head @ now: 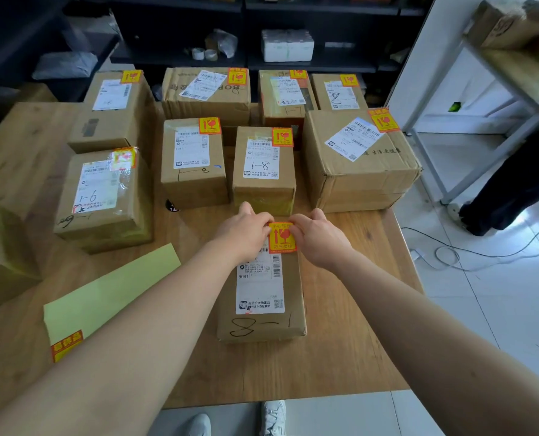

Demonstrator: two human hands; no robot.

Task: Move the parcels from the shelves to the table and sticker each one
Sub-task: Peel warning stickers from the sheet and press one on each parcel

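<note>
Both hands meet on one red-and-yellow sticker (281,238): the left hand (246,231) pinches its upper left corner and the right hand (318,237) its upper right corner, fingers curled, with the sticker lying flat against the top of a parcel (261,322). That parcel sits directly beneath the grip and runs back toward the person, on the wooden table (340,357). The sticker overlaps the far right corner of its white shipping label (259,287), and handwritten marks show on the bare cardboard at the near end. Just beyond the fingertips stands a box marked 1-8 (263,171), close to the held parcel. To its left is a similar box (194,162) and to its right a larger carton (359,162), each with its own sticker at a top corner. Farther out, a back row of stickered boxes (206,89) lines the table's far edge. Left of the grip, a box marked 1-6 (101,196) stands apart, and nearer the person on that side lies a pale yellow-green backing sheet (110,294) with one spare sticker (66,344) at its near corner, partly behind the left forearm. Past all the boxes, dark shelves (180,33) hold a white foam block (287,45) and tape rolls (203,54). Well to the right of the grip, off the table, stand a metal rack (482,73) and a person's dark trouser legs (520,184).
</note>
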